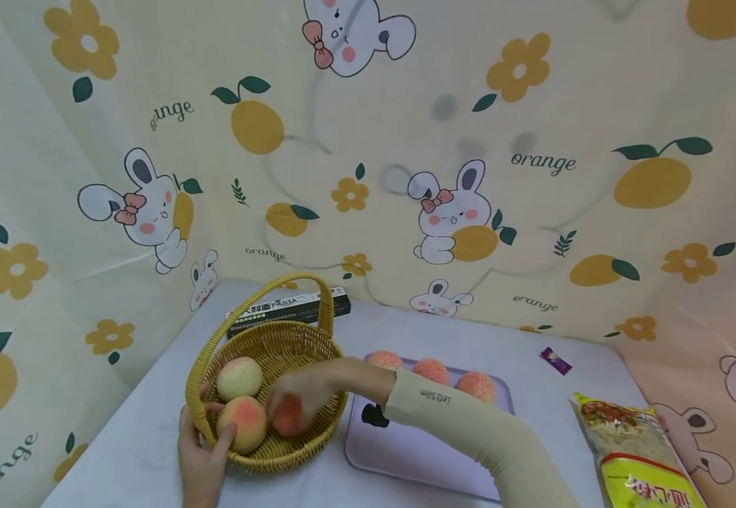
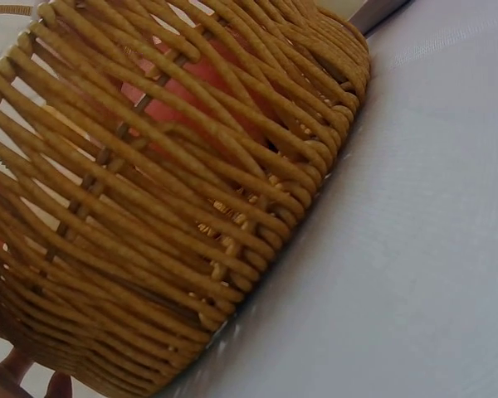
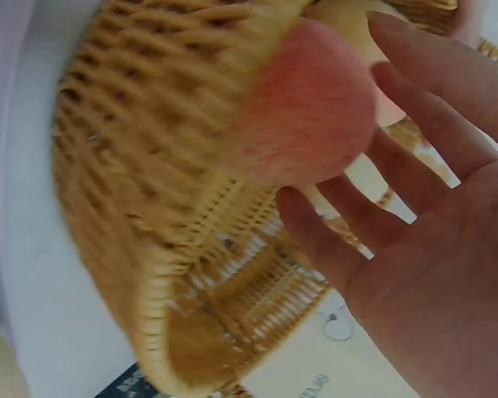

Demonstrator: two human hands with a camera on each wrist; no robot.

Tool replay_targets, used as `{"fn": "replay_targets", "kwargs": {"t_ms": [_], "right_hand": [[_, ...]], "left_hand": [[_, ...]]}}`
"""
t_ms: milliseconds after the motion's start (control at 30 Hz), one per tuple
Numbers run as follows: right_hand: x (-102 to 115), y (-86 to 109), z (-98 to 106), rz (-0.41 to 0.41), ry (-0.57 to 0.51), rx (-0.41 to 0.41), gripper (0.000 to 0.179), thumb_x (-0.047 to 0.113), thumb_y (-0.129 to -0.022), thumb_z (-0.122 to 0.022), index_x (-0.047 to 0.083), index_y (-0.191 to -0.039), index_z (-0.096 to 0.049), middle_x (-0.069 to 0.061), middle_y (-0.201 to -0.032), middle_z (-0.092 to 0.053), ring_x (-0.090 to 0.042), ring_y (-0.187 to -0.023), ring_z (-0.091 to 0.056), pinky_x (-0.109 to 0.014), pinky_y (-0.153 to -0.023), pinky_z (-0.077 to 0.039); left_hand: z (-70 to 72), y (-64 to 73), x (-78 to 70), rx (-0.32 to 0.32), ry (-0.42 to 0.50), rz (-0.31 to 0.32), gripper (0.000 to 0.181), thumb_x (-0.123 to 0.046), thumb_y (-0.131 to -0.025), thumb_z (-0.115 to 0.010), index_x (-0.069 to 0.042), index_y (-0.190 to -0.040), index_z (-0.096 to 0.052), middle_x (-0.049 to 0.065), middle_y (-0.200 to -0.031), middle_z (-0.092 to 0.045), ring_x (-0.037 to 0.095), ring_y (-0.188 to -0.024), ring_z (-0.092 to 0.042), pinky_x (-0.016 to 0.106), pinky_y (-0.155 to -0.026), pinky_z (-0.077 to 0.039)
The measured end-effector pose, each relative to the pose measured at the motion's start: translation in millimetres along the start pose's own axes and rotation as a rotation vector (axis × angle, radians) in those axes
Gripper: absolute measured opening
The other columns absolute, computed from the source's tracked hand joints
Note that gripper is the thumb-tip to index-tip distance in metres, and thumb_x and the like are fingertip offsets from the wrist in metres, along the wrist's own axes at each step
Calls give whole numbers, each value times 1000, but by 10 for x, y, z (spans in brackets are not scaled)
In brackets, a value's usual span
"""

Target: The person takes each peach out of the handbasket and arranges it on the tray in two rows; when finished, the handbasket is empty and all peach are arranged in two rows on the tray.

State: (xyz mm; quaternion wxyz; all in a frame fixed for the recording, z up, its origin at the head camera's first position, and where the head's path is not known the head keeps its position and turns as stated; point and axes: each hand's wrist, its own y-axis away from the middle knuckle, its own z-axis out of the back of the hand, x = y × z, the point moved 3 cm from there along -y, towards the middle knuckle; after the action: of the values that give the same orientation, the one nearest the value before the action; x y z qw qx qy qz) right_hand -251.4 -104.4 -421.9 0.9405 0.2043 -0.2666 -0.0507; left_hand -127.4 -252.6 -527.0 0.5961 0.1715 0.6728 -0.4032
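Peaches in basket; pasta box behind. Right of basket, tray bearing balls; farther right, bag.

Wht tbl: bskt, tray, pasta box, bag, pkt.

In the basket, room is left at twelve o'clock; eight and ten are taken by a blushed peach and a pale peach. The opening is spanned by the handle from eight to one. Passage is blocked at three by the right hand, at eight by the left hand.
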Motion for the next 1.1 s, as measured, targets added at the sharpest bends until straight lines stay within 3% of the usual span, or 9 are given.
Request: {"fn": "replay_targets", "kwargs": {"t_ms": [133, 333, 567, 800, 933, 1100], "right_hand": [[-110, -9, -20, -21, 7, -32, 62, 6, -81, -82, 7, -138, -59, -4, -143, -52, -7, -131, -44, -18, -106, -32], [-146, -23, -16, -80, 7, -65, 72, 7, -78, -84, 9, -142, -53, -1, -136, -53, -6, -125, -47, -19, -103, -36], [-95, -86, -1, -183, 67, -67, 66, 12, -73, -89, 11, -130, -58, 2, -117, -52, -4, -106, -49, -16, -91, -41], [-103, -137, -62, -237, 93, -58, 62, 19, -72, -91, 16, -124, -57, 5, -110, -49, -4, -99, -49, -16, -85, -43], [-122, -143, -81, -217, 113, -38, 63, 16, -74, -89, 18, -126, -54, 4, -112, -48, -4, -100, -50, -17, -85, -43], [-173, -138, -87, -213, 92, -8, 73, -1, -74, -84, 20, -133, -48, 2, -121, -47, -6, -109, -48, -20, -93, -43]], "left_hand": [[5, -19, -9, 12, 26, -14, 63, 15, -82, -70, -1, -139, -51, 9, -115, -55, 13, -121, -46, 14, -100, -31], [20, -20, -12, 16, 42, -9, 70, 14, -83, -70, -8, -145, -48, 6, -108, -55, 12, -115, -48, 15, -97, -32], [-14, -9, 7, 21, 28, -17, 69, 15, -82, -69, -4, -144, -47, 6, -107, -55, 11, -111, -49, 17, -97, -34], [-29, -4, -8, 28, 26, -11, 68, 16, -82, -69, -2, -143, -47, 8, -107, -55, 9, -111, -48, 15, -97, -31], [-17, -14, -21, 23, 15, -14, 69, 16, -81, -70, -2, -143, -47, 6, -105, -55, 9, -111, -48, 14, -97, -31], [1, -28, -2, 17, 7, -13, 70, 16, -80, -71, -2, -143, -47, 5, -105, -56, 8, -113, -47, 13, -97, -30]]}}
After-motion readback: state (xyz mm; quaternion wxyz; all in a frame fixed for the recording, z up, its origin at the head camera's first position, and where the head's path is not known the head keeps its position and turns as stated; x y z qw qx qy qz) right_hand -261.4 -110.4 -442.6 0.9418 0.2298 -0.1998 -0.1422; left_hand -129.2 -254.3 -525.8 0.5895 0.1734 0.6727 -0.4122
